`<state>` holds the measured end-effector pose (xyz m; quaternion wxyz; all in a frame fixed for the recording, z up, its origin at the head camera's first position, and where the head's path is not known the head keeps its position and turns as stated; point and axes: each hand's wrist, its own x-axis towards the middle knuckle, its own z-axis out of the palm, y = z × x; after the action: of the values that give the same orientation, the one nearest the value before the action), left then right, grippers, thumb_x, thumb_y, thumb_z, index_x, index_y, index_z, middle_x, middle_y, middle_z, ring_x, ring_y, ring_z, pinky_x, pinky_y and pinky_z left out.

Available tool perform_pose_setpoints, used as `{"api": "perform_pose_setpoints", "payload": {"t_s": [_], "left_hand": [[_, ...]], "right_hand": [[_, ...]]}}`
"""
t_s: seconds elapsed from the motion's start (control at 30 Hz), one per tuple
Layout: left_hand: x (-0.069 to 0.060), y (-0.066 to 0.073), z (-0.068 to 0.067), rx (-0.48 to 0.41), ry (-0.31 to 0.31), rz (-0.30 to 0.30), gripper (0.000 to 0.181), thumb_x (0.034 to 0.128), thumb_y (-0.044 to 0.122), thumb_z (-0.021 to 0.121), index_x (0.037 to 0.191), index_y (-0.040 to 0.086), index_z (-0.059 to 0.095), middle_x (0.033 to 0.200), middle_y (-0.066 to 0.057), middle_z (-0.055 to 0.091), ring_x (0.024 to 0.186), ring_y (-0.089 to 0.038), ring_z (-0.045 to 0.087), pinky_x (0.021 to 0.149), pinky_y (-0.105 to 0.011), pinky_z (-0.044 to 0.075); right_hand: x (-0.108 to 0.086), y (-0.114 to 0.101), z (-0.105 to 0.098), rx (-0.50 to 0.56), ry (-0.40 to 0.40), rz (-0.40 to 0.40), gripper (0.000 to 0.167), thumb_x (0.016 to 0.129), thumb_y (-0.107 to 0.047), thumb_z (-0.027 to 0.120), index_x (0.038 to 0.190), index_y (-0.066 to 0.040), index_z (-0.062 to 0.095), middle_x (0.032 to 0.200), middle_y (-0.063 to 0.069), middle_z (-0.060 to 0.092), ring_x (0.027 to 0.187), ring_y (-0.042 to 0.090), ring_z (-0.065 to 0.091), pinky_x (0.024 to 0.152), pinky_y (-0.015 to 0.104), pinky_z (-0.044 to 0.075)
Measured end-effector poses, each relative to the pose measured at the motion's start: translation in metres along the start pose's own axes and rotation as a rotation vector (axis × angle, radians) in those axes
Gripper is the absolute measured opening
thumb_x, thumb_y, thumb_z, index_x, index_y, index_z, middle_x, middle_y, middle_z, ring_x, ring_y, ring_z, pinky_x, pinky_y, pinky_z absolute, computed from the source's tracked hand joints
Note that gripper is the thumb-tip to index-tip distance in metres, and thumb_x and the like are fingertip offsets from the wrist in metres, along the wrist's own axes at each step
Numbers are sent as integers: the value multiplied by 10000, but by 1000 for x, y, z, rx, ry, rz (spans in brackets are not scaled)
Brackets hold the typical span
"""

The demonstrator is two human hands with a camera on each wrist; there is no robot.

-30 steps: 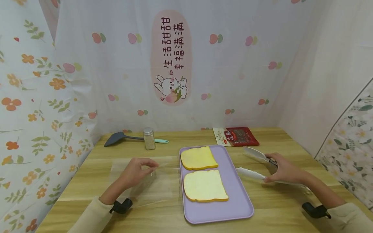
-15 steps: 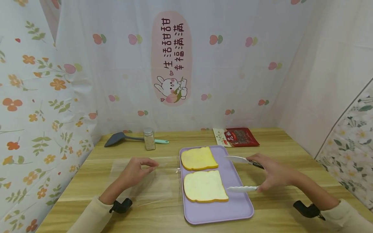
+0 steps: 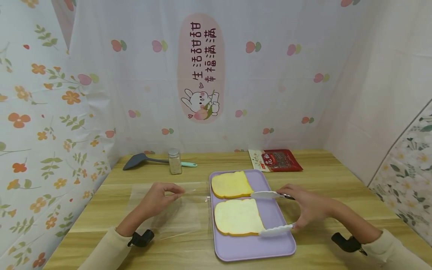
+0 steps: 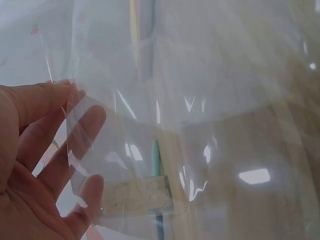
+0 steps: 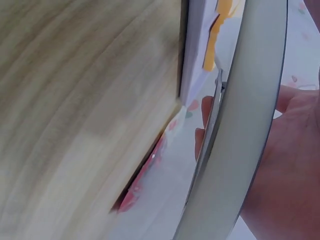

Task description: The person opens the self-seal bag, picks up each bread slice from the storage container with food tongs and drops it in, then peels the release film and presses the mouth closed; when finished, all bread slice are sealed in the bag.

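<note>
Tongs over the 3 o'clock side of the purple tray, one tip by each bread slice; contact unclear. Tray's on the wood-grain surface. Clear film at 9, jar and spatula at 10, red packet at 1. Printed curtain at 12. Film edges hard to see; jar covers part of spatula; tongs' rear end hidden. Right grip: spread wide, holding tongs. Left grip: nearly together, pinching film.

White-tipped tongs spread near bread slices; clear plastic pinched.
</note>
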<state>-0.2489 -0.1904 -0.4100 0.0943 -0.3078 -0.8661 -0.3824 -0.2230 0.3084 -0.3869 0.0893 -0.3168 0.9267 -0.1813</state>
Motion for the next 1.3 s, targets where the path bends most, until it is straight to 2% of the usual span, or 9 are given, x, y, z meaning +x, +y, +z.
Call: {"api": "perform_pose_setpoints", "payload": {"t_s": [0.37, 0.73, 0.97, 1.17, 1.3], "left_hand": [[1, 2, 0, -10, -9, -13, 122, 903, 10, 698, 1000, 27, 770, 1011, -66, 750, 1008, -303, 689, 790, -457, 564], [1, 2, -1, -20, -15, -19, 130, 902, 10, 698, 1010, 26, 770, 1018, -73, 750, 993, -299, 694, 804, -482, 557], [1, -1, 2, -16, -20, -19, 125, 903, 26, 705, 1006, 42, 775, 1011, -53, 751, 941, -240, 709, 791, -456, 564], [-1, -1, 3, -9, -18, -26, 126, 898, 17, 707, 999, 47, 775, 996, -44, 753, 912, -206, 711, 798, -465, 560], [-1, -1, 3, -10, -16, -15, 130, 891, 5, 709, 999, 40, 773, 994, -52, 753, 907, -214, 713, 795, -468, 560]], "right_hand": [[11, -12, -3, -19, -64, 8, 1063, 584, -493, 909, 1433, -35, 460, 1359, 37, 459, 1238, 299, 467, 953, 589, 449], [29, -16, 1, -107, -56, -97, 1082, 603, -589, 879, 1427, -19, 473, 1377, 38, 464, 1226, 259, 455, 975, 524, 448], [34, -18, 0, -77, -77, -70, 1039, 583, -554, 903, 1401, -45, 515, 1349, -9, 476, 1198, 208, 459, 969, 479, 463], [33, -15, -1, -56, -65, -56, 987, 582, -551, 907, 1376, -74, 566, 1366, 31, 488, 1239, 258, 474, 978, 517, 456], [33, -12, -1, -55, -53, -64, 959, 585, -547, 907, 1355, -70, 592, 1342, 27, 512, 1214, 235, 499, 978, 495, 462]]}}
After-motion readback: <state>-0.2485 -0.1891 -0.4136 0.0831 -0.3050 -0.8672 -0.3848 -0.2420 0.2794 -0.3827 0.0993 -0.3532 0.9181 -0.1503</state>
